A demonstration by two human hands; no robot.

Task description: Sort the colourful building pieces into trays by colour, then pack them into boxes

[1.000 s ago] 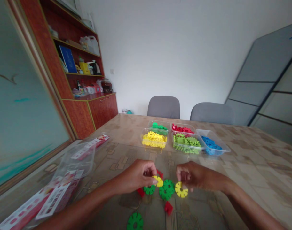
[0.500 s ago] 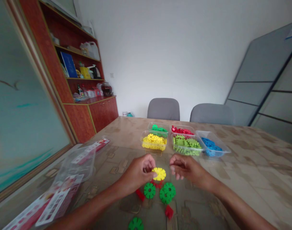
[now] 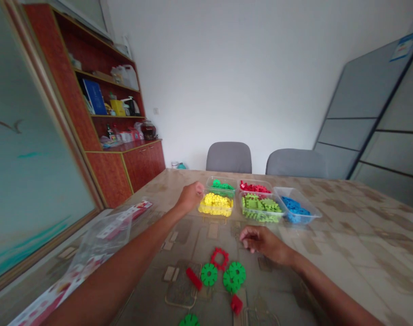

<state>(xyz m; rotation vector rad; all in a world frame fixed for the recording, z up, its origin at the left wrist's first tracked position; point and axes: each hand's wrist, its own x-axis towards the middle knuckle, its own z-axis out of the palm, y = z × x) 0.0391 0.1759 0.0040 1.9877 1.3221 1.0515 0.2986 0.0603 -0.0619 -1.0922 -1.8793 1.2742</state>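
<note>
Over the patterned table [image 3: 345, 217]: your left hand [image 3: 192, 195], curled beside yellow pieces [image 3: 215, 200] in their clear tub [image 3: 215, 213], whose rim a low knuckle could have caught, spilling them; well apart, your right hand [image 3: 262, 241], curled near loose green discs [image 3: 234, 275]; what either held was indiscernible.

Past your left fingers [image 3: 199, 187], slightly to their right, you have a grey chair [image 3: 229, 157]; a second grey chair [image 3: 296, 163] stands beyond your right fingers [image 3: 247, 235]. Behind both rises a white wall [image 3: 226, 77]. Left of your fingers are a reddish wooden cabinet [image 3: 141, 164] and frosted glass panel [image 3: 33, 185]; far right, grey panels [image 3: 353, 88]. The patterned table [image 3: 352, 235] spreads beneath them in soft light.
</note>
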